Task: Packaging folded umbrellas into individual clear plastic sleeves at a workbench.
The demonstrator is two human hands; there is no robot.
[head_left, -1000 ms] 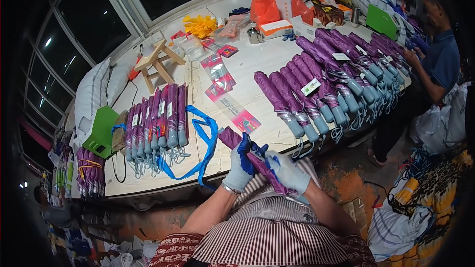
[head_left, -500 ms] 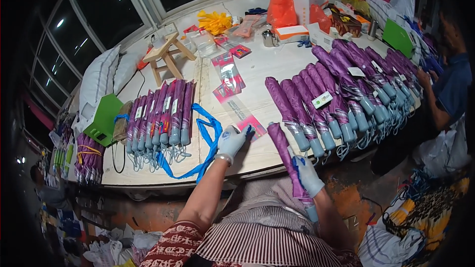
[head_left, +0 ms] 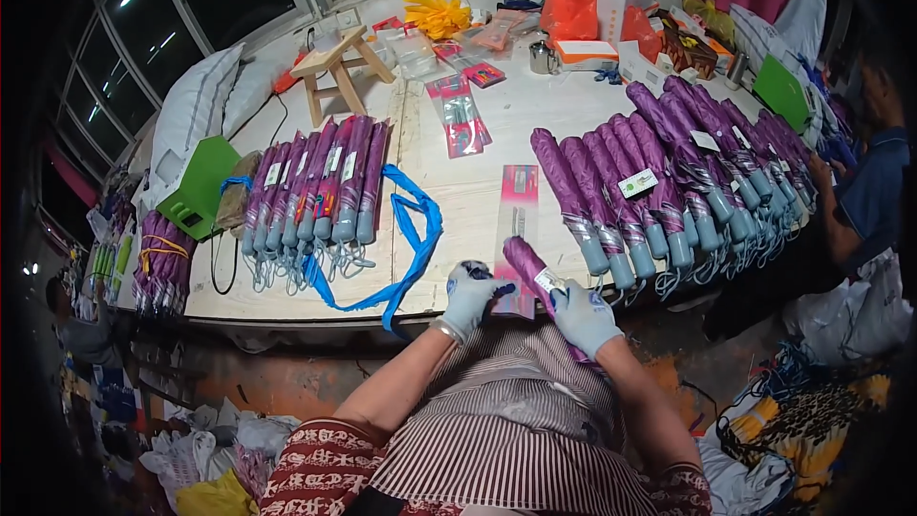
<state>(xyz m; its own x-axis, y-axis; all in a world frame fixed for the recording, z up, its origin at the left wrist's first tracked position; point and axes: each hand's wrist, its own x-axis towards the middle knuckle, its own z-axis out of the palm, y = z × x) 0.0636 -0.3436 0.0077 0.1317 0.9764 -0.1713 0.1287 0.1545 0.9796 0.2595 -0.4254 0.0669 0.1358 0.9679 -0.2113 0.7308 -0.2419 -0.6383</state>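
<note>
My right hand (head_left: 585, 318), in a pale glove, is wrapped round a folded purple umbrella (head_left: 527, 264) with a white label. The umbrella slants over the table's front edge, and its lower end is hidden behind the hand. My left hand (head_left: 469, 296), gloved too, pinches the edge of a clear plastic sleeve with pink ends (head_left: 521, 193). This sleeve lies flat on the table, partly under the umbrella's tip. Farther back rests a small stack of similar pink sleeves (head_left: 457, 115).
Many purple umbrellas with grey handles (head_left: 659, 182) lie piled at right. A row of purple umbrellas (head_left: 310, 182) lies at left, beside a looped blue strap (head_left: 425, 229). A wooden stool (head_left: 334, 67) stands behind. At far right another person (head_left: 874, 172) works.
My left hand has pulled one sleeve off the stack toward the front edge and right. My right hand has lifted the umbrella forward and brought it next to the sleeve.
</note>
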